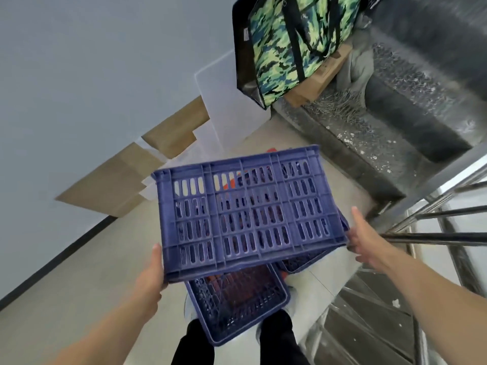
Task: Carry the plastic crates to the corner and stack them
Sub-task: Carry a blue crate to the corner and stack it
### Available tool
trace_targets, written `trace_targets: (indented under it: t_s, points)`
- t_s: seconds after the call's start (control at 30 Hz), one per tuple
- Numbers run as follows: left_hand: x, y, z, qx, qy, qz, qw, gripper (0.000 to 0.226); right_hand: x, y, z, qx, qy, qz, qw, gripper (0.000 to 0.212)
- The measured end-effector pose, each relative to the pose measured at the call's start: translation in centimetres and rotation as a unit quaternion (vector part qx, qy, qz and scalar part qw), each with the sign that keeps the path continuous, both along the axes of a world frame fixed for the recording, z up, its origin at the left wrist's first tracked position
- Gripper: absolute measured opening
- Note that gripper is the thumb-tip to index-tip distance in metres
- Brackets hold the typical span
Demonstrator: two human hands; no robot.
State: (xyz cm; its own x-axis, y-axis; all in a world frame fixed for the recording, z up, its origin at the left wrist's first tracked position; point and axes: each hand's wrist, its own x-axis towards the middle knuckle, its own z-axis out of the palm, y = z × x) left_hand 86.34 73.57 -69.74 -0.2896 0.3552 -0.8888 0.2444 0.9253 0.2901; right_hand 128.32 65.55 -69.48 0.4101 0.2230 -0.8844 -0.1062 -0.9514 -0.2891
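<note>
Upper crate [247,212] tilted above lower crate [237,299] by our feet; stack unfinished.
Our left hand [151,272] laid its thumb on one end, fingers hidden beneath, so we could not tell their state. Our right hand [366,241] pressed spread fingers against the other end. We judged seating remained. Something red behind the slots was unclear.

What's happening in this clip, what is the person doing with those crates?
A person holds a blue plastic crate tilted in the air. The left hand grips its near left corner and the right hand is against its right end. Just below, by the person's feet, lies a second blue crate. Ahead, a camouflage bag stands by a cardboard box. The held crate is not yet set down.
</note>
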Motion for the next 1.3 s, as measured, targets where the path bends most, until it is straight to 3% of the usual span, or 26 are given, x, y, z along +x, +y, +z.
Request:
trace_targets:
  t_s: [0.07, 0.17, 0.27, 0.33, 0.43, 0.57, 0.73, 0.83, 1.03, 1.3]
  points:
    - [-0.5, -0.8, -0.2, -0.013, 0.001, -0.025, 1.000, 0.123, -0.7, -0.6, -0.8, 0.014, -0.024, 0.017, 0.999, 0.096]
    - [0.2, 0.0, 0.9, 0.002, -0.006, -0.030, 1.000, 0.089, -0.5, 0.4, -1.7, 0.033, -0.082, 0.054, 0.995, 0.115]
    - [0.4, 3.7, 0.7, 0.087, 0.037, -0.053, 0.994, 0.083, -0.8, 3.9, -0.8, 0.097, -0.159, 0.052, 0.981, 0.056]
    - [0.7, 6.5, 0.1, 0.137, 0.027, -0.058, 0.989, 0.079, -1.1, 6.9, -0.4, 0.158, -0.162, 0.044, 0.973, 0.040]
    - [2.0, 9.5, 0.2, 0.154, -0.037, -0.007, 0.987, 0.065, -2.0, 10.1, -1.1, 0.216, -0.123, 0.002, 0.969, 0.078]
    - [2.7, 10.3, 1.0, 0.104, -0.080, 0.008, 0.991, 0.065, -3.6, 11.5, -0.8, 0.209, -0.086, -0.054, 0.973, 0.073]
    - [1.7, 9.2, 2.6, 0.058, -0.059, 0.085, 0.993, 0.076, -3.1, 10.1, -0.2, 0.222, 0.000, -0.123, 0.967, 0.103]
    - [0.7, 8.5, 4.0, 0.063, -0.052, 0.115, 0.990, 0.067, -2.6, 9.5, 0.2, 0.218, 0.015, -0.180, 0.959, 0.129]
    - [-2.2, 5.9, 3.7, 0.081, -0.097, 0.162, 0.979, 0.084, -5.3, 7.2, 2.6, 0.212, -0.007, -0.206, 0.955, 0.083]
    - [-5.1, -2.3, -0.7, -0.040, -0.075, 0.141, 0.986, 0.048, -4.4, 0.0, -0.3, 0.142, -0.001, -0.177, 0.974, 0.037]
